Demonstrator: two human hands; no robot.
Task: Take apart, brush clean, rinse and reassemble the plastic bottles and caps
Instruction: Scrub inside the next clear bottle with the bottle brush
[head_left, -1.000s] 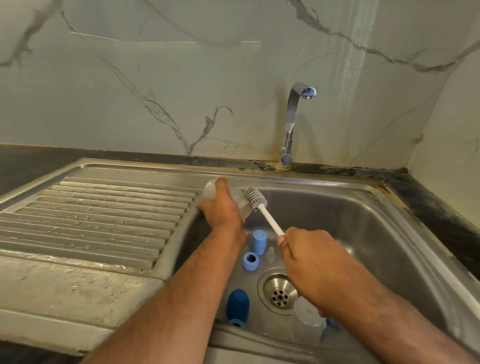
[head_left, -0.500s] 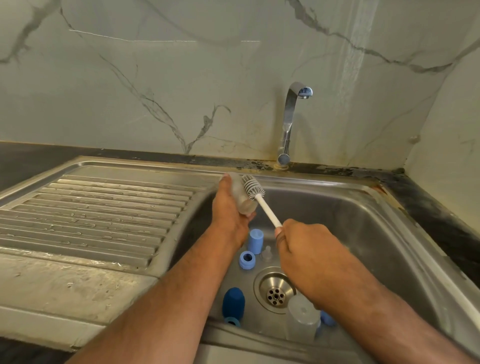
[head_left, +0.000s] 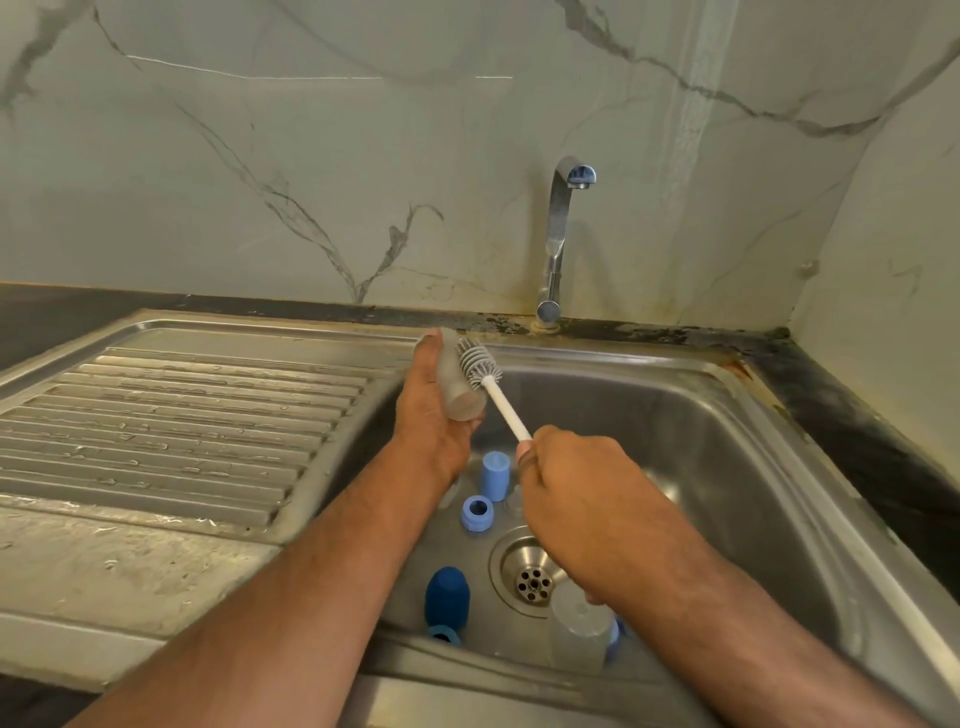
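Above the sink (head_left: 675, 415), left of the tap (head_left: 558, 234), the left hand (head_left: 431, 415) grasps a clear bottle (head_left: 457, 384). The right hand (head_left: 576, 488) clenches the brush (head_left: 480, 366), bristles against the bottle's side. Blue caps (head_left: 493, 475) lie beside the drain (head_left: 527, 571).

Below my fingers (head_left: 524, 457), pale blue plastic caps (head_left: 493, 475) and a dark blue silicone sleeve (head_left: 447, 595) crowd the steel basin floor (head_left: 649, 467); rightward I see open room.

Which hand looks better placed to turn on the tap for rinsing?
Probably the right hand: it sits nearer the tap, though it grips the brush. The left hand holds the clear bottle.
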